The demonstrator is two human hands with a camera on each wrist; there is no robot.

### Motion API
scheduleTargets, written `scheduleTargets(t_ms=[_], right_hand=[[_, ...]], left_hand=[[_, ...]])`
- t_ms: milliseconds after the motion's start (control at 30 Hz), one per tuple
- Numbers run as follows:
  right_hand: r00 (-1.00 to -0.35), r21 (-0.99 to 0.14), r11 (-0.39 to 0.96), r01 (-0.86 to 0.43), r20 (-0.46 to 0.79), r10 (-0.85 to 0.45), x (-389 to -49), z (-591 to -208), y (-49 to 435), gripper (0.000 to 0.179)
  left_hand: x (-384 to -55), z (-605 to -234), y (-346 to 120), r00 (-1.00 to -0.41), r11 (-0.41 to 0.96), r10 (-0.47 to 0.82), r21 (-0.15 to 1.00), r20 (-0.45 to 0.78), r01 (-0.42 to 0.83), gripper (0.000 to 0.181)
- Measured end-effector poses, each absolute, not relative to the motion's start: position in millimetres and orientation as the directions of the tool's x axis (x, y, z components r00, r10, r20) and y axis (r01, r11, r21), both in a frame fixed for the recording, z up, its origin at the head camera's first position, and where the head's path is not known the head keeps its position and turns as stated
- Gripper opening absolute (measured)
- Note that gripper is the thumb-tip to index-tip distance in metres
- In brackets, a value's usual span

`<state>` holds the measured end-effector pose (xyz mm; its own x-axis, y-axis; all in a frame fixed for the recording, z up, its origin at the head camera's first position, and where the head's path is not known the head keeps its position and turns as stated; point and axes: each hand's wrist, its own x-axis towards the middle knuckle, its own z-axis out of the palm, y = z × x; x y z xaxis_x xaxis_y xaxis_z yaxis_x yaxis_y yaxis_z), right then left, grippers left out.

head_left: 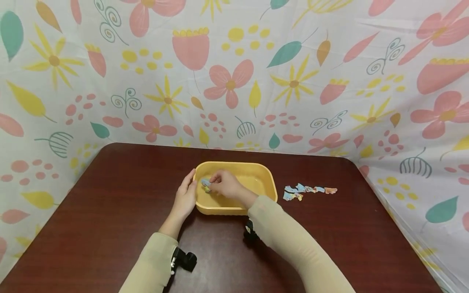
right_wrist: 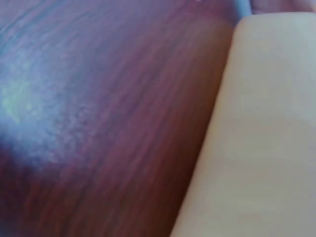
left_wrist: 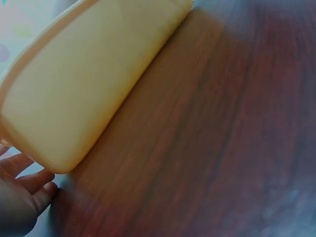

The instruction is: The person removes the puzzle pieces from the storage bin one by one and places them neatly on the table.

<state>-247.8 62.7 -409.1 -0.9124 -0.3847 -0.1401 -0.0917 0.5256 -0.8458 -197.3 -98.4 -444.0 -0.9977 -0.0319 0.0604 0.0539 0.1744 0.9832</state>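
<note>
My left hand (head_left: 185, 197) rests against the left end of a yellow plastic basin (head_left: 223, 211), its fingers fairly straight along the outside. In the left wrist view those fingers (left_wrist: 34, 183) touch the basin's lower corner. My right hand (head_left: 227, 185) reaches inside over the front rim, fingers curled. Its thumb and fingertips pinch at small blue and yellow jigsaw puzzle pieces (head_left: 206, 184) near the left inner wall; how many it grips is hidden. The right wrist view has the basin's outer wall (right_wrist: 271, 123) but no hand.
To the right of the basin, several joined or closely laid puzzle pieces (head_left: 311, 189) form a row on the dark wooden table (head_left: 110, 203), with a shorter group (head_left: 292, 196) below its left end. A flower-printed cloth (head_left: 231, 101) hangs behind the table and at its sides.
</note>
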Motion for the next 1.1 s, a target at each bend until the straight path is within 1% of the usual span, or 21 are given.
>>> scheduleTargets(t_ms=[200,467,633,867,1000,1100], right_hand=[[-0.921,-0.915,0.401,-0.040,-0.122,-0.370,-247,-401,75,0.016],[-0.926,-0.951,0.309,0.018,-0.132,-0.352,-239,-387,101,0.020],[-0.935,-0.957,0.291,0.011,-0.113,-0.337,-236,-380,119,0.022],[-0.946,-0.957,0.291,0.007,-0.101,-0.307,-230,-372,146,0.019],[-0.960,-0.954,0.299,0.001,-0.084,-0.266,-229,-370,164,0.023],[-0.969,-0.961,0.278,0.009,-0.077,-0.235,-228,-368,178,0.025]], left_hand=[[-196,-442,-97,-0.998,0.147,-0.036,0.988,0.057,0.052,0.047],[-198,-443,-96,-0.998,0.158,-0.029,0.986,0.061,0.056,0.047],[-196,-441,-97,-0.998,0.160,-0.036,0.986,0.057,0.050,0.047],[-196,-442,-97,-0.998,0.158,-0.034,0.986,0.053,0.047,0.047],[-195,-442,-96,-0.998,0.155,-0.033,0.986,0.061,0.055,0.047],[-194,-441,-96,-0.997,0.154,-0.035,0.986,0.069,0.063,0.047]])
